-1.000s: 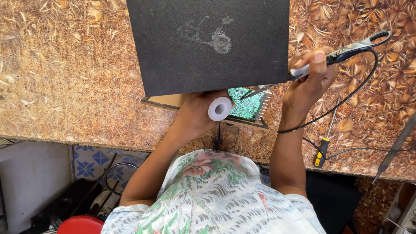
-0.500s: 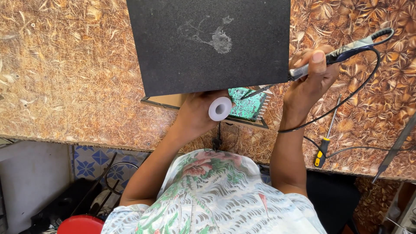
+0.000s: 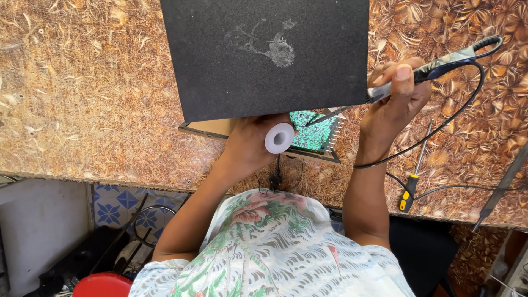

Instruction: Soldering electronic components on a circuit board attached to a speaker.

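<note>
My left hand (image 3: pixel 247 148) rests on the table's near part and holds a small white spool (image 3: pixel 279 138) against the edge of a green circuit board (image 3: pixel 314 132). In my right hand (image 3: pixel 393 104) is a soldering iron (image 3: pixel 445 63) with a dark handle. Its metal tip (image 3: pixel 324 116) points left and touches the top of the board. The board lies in a shallow brown tray (image 3: pixel 209 129). A large black textured panel (image 3: pixel 264 55) covers most of the board and tray.
The table (image 3: pixel 82 99) has a brown leaf-patterned top. A screwdriver with a yellow and black handle (image 3: pixel 410 190) lies right of my right arm. The iron's black cord (image 3: pixel 473 99) loops across the table. A grey bar (image 3: pixel 503 184) leans at far right. A red object (image 3: pixel 102 285) sits below.
My right hand and the soldering iron have shifted very slightly. The left hand and the spool have stayed in place.
</note>
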